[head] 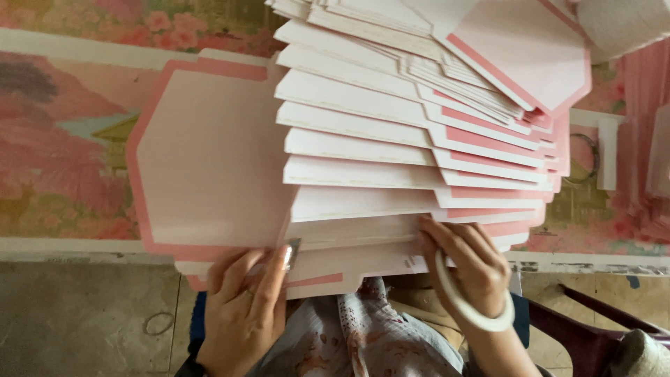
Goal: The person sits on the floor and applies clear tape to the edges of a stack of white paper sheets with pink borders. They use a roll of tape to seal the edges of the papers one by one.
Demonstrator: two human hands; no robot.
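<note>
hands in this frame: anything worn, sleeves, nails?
Both hands are bare, no gloves, no sleeves in view. The left hand has a long nail with a shiny silvery finish. The right hand has a white ring-shaped band looped around it.

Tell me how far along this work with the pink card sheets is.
Done so far: many pink-edged card sheets lie fanned out in overlapping steps, with one flat sheet beside them. In hand: the left hand presses the lowest sheets, and the right hand, a tape roll looped on it, touches the fan's near edge. Left: more pink sheets are stacked at the right edge, seemingly untouched.
</note>
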